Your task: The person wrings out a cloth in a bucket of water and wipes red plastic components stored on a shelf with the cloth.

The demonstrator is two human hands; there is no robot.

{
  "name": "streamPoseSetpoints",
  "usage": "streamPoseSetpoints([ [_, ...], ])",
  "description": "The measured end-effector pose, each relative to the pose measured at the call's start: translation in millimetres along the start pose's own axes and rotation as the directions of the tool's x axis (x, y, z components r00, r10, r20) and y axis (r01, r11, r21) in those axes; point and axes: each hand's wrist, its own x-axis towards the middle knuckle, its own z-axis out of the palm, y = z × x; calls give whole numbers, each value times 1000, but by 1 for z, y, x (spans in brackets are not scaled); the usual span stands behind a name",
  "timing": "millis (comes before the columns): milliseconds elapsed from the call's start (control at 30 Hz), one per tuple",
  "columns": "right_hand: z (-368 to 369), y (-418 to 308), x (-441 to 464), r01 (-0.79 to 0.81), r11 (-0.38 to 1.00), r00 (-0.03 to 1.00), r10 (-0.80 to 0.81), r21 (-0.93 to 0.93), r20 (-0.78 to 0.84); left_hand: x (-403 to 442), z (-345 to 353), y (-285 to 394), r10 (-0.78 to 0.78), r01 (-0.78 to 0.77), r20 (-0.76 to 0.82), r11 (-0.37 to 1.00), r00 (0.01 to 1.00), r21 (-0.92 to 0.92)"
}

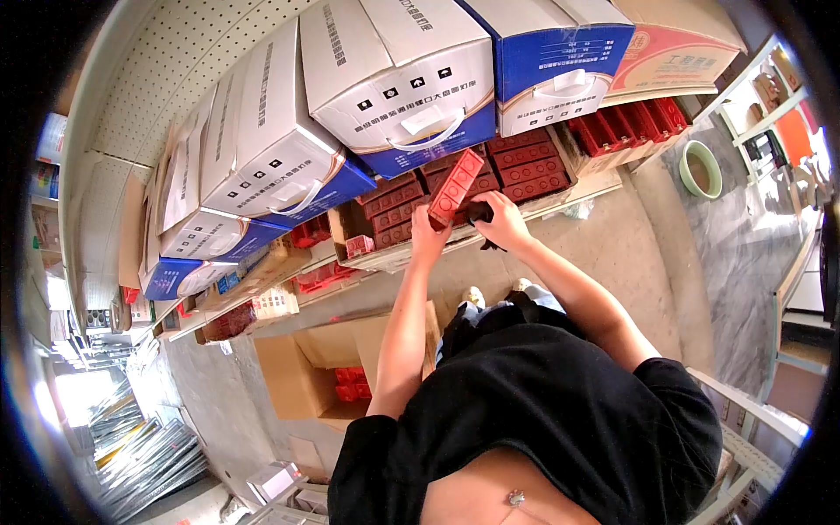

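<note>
My left hand (pixel 429 234) is closed around the lower end of a long red plastic electrical box (pixel 457 185), which tilts up to the right and shows round marks along its side. Just right of it, the fingers of my right hand (pixel 505 220) are closed on a small black crumpled thing (pixel 479 213), whose kind I cannot make out. Both hands are over the front edge of an open cardboard carton (pixel 385 257) on the shelf. Inside lie rows of dark red plastic boxes (pixel 528 169) of a similar shape.
White and blue cartons (pixel 398 96) with handles stand on the shelf above. More red boxes (pixel 626 127) fill a carton at right. On the floor are an open cardboard box (pixel 289 372) with red pieces inside and a green basin (pixel 701 170). Metal strips (pixel 149 455) lie at lower left.
</note>
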Motion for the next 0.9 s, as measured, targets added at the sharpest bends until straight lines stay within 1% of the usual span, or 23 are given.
streamPoseSetpoints([
  [67, -5, -14, 6, 66, 998, 997, -66, 15, -38, -5, 6, -1, 77, -76, 30, 997, 997, -28],
  [100, -3, -16, 11, 134, 991, 988, -136, -26, -71, -4, 9, 0, 73, -71, 62, 997, 995, -44],
  [200, -2, -24, 19, 43, 999, 997, -42, -6, 71, -7, 17, 8, 13, -3, 150, 998, 989, -68],
  [233, 1, -23, 19, 69, 997, 994, -65, -38, 91, -6, 13, 17, -4, 9, 155, 1000, 988, -28],
  [333, 4, -23, 21, 138, 989, 982, -131, -47, 134, -4, 13, 17, -48, 42, 186, 998, 981, 38],
  [367, 3, -24, 21, 157, 985, 980, -147, -74, 134, -5, 13, 18, -104, 97, 200, 994, 974, 46],
  [467, 1, -19, 25, 169, 982, 978, -156, -86, 142, -6, 14, 16, 1, -3, 169, 1000, 986, 14],
  [500, 1, -16, 28, 166, 981, 981, -154, -100, 120, -6, 16, 14, 11, -16, 151, 999, 989, 35],
  [533, 2, -13, 31, 120, 983, 989, -106, -142, 107, -6, 18, 12, 22, -29, 133, 998, 991, 54],
  [567, 0, -9, 34, 82, 988, 992, -67, -132, 110, -7, 20, 10, 33, -42, 115, 996, 993, 73],
  [600, -2, -7, 36, 44, 992, 993, -30, -122, 114, -8, 19, 13, 14, -21, 110, 997, 994, 70],
  [667, -2, -6, 37, 141, 988, 983, -131, -70, 131, -8, 15, 20, -20, 14, 101, 998, 995, 64],
  [700, -2, -7, 36, 186, 982, 974, -179, -44, 136, -8, 15, 18, -62, 55, 112, 997, 992, 56],
  [767, -2, -11, 32, 257, 966, 944, -242, -39, 222, -9, 14, 15, -148, 144, 139, 989, 979, 42],
  [800, -4, -14, 32, 294, 955, 924, -275, -34, 266, -10, 14, 15, -132, 130, 152, 991, 980, 27],
  [867, -10, -15, 33, 249, 968, 908, -219, -39, 358, -11, 13, 16, -100, 102, 171, 995, 980, 1],
  [900, -14, -14, 34, 244, 969, 888, -203, -50, 412, -11, 14, 15, -158, 157, 208, 987, 965, 21],
])
